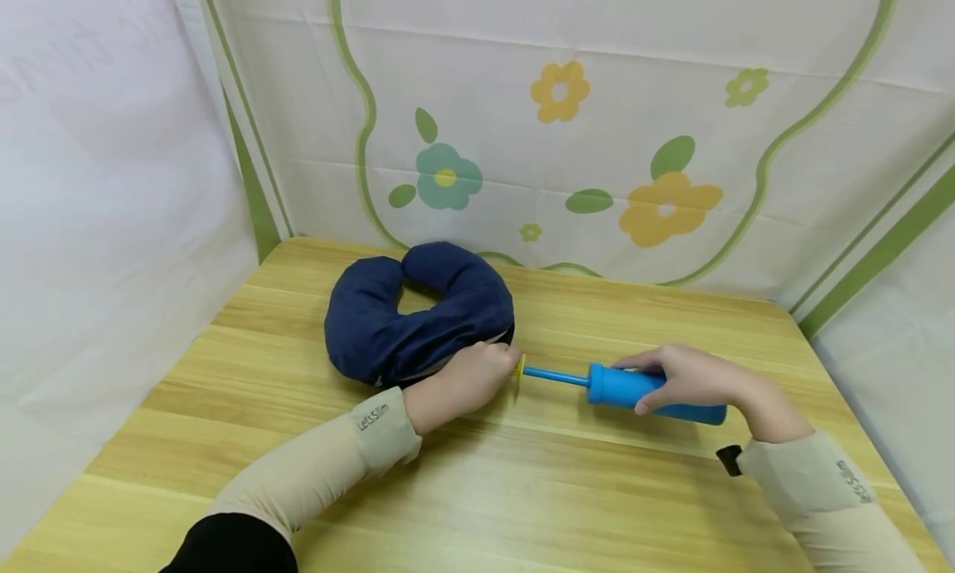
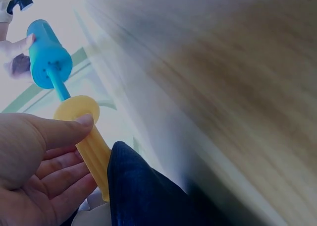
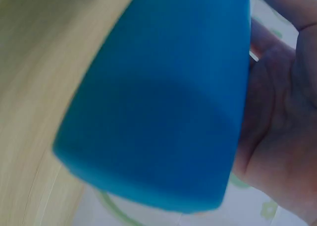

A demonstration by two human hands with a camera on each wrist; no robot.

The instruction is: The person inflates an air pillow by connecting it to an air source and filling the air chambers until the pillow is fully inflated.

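A navy U-shaped neck pillow (image 1: 455,308) lies on the table at centre left in the head view. Beside its near right edge, my left hand (image 1: 473,378) holds the yellow end piece (image 2: 94,151) of a blue hand pump (image 1: 622,386). In the left wrist view the thumb presses along this piece, and its lower end meets the dark pillow fabric; whether it goes inside is hidden. A thin blue rod (image 1: 555,376) runs from the yellow flange to the pump's barrel. My right hand (image 1: 694,374) grips the barrel, which fills much of the right wrist view.
The wooden table (image 1: 507,490) reaches back to a white cloth (image 1: 477,67) printed with flowers and green lines. More white cloth hangs at the left and right sides.
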